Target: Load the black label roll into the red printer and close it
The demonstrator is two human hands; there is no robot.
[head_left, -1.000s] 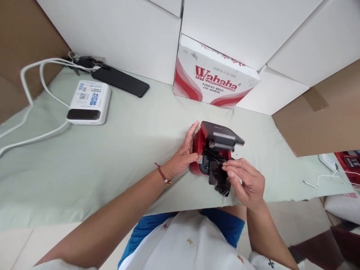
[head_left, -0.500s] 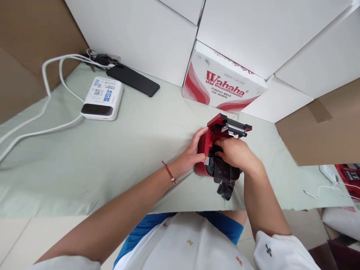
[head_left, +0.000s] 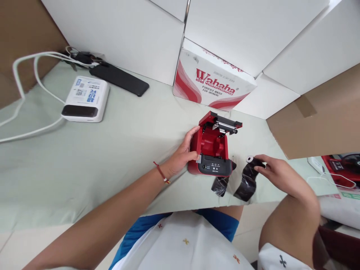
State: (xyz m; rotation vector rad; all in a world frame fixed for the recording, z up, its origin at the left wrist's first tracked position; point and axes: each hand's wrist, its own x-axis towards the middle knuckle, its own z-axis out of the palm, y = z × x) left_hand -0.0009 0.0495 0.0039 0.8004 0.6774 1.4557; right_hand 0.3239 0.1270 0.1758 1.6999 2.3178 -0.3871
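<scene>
A small red and black label printer [head_left: 213, 165] stands on the table with its lid [head_left: 222, 122] raised, and its red inner bay shows bare. My left hand [head_left: 184, 155] grips the printer's left side, thumb at the front corner and fingers along the side. To the right of the printer, my right hand [head_left: 271, 170] pinches a small roll of black strip with a white core [head_left: 249, 159]. A loose length of the shiny black strip [head_left: 246, 187] hangs from the roll. More black strip [head_left: 220, 186] lies at the printer's front edge.
Behind the printer stands a white and red water carton [head_left: 213, 80]. A white power bank [head_left: 86, 99] with white cables [head_left: 42, 129] and a black phone [head_left: 119, 78] lie at the left. Cardboard [head_left: 315, 112] borders the right side; a red device [head_left: 340, 170] sits beyond.
My right hand has come out of the printer's bay and moved right, carrying the black roll with its trailing strip. My left hand keeps its hold on the printer. The view has shifted slightly.
</scene>
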